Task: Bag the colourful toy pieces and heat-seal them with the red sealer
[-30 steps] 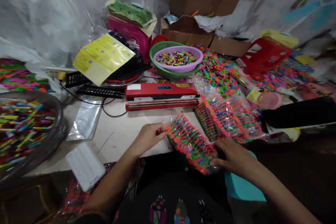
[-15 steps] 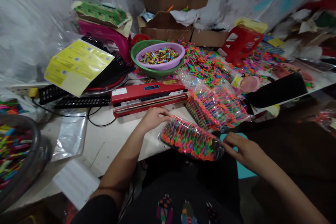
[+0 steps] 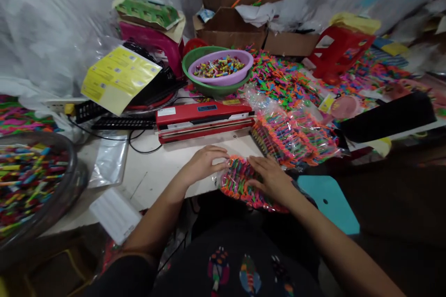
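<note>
**Clear plastic packet of bright pieces under both hands at the desk edge**

Neon orange, pink and green pieces fill the clear packet (image 3: 240,183) that I see at lower centre of the frame, lying on the near edge of the white desk (image 3: 163,171) and partly overhanging it toward the lap. My left hand (image 3: 204,163) sits at the packet's left end, fingers curled loosely and touching the plastic there. My right hand (image 3: 270,177) lies flat on top of the packet, palm down and fingers spread, covering its middle and right part, so only the left portion and a strip along the lower edge show. The pieces inside look lined up in rows, and the wrapping is glossy and wrinkled.

Just above and right of the hands lies a heap of similar filled packets (image 3: 296,137). Above the hands, at centre, a red heat sealer (image 3: 205,119) lies across the desk. Higher, a purple bowl (image 3: 221,66) of small coloured pieces sits inside a green bowl (image 3: 195,62). At the left edge a large round basin (image 3: 71,181) holds many coloured sticks. A teal stool (image 3: 331,202) stands at lower right.
</note>
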### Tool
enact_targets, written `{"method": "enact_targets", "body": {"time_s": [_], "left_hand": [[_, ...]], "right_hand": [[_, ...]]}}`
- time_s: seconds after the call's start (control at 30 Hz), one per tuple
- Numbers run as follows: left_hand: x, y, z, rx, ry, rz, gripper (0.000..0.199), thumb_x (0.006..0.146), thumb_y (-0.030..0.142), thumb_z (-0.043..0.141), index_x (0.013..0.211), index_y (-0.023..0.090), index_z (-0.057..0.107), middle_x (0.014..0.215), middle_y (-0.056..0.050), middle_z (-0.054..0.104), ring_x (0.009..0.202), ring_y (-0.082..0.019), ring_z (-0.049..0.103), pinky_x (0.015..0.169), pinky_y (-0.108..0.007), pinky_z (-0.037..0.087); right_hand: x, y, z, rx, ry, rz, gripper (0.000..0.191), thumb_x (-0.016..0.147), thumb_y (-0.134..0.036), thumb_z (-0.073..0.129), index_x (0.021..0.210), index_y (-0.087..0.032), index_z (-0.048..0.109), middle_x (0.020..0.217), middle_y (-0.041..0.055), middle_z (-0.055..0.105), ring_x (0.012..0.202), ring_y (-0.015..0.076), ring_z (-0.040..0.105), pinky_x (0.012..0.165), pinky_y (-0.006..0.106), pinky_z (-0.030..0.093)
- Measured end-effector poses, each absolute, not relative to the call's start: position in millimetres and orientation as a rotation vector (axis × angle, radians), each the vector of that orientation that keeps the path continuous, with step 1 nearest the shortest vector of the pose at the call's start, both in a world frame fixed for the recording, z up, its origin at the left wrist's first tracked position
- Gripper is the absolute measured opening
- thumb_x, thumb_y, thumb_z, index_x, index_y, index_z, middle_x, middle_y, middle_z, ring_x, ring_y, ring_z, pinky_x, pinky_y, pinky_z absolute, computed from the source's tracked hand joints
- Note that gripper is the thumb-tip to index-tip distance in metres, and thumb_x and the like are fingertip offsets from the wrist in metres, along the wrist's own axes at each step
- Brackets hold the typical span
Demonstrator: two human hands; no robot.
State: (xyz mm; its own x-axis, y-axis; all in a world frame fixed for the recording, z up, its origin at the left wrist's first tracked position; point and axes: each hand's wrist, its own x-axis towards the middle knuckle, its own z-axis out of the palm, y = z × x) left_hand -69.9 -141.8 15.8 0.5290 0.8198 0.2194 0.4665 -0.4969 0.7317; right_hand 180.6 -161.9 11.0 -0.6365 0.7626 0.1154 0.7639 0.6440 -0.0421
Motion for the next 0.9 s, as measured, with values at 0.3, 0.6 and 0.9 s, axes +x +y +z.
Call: {"method": "enact_targets", "body": {"time_s": [0.3,0.6,0.9], "left_hand": [[-72.4,-148.2,16.0,2.226,1.120,0.669,0.029,0.072,0.042,0.066,0.090,0.019,0.063,0.091,-0.004,0.058,0.092,-0.019,0.052,0.083,-0.031,0.042],[-66.0,-138.0,24.8,2.012,1.080,0.943,0.012,0.087,0.024,0.047,0.079,0.016,0.051,0.080,-0.002,0.054,0.075,-0.013,0.050,0.070,-0.025,0.040],[-75.7,-118.2,22.4,1.942,1.100,1.030,0.011,0.086,0.022,0.046,0.076,0.017,0.047,0.078,-0.002,0.053,0.073,-0.012,0.049,0.068,-0.025,0.039]], "right_hand": [[178.2,-130.4,13.7,-1.279,-2.757,0.195,0.049,0.086,-0.047,0.048,0.123,-0.016,0.053,0.124,0.0124,0.056,0.114,0.0268,0.051,0.102,0.052,0.033],[175.6,-128.7,35.0,-1.129,-2.661,0.333,0.048,0.086,-0.052,0.045,0.122,-0.021,0.053,0.122,0.0113,0.058,0.113,0.0251,0.052,0.102,0.053,0.031],[155.0,-148.5,29.3,-1.283,-2.624,0.069,0.026,0.091,-0.028,0.041,0.079,-0.015,0.059,0.080,0.0083,0.061,0.077,0.0189,0.054,0.073,0.032,0.043]]}}
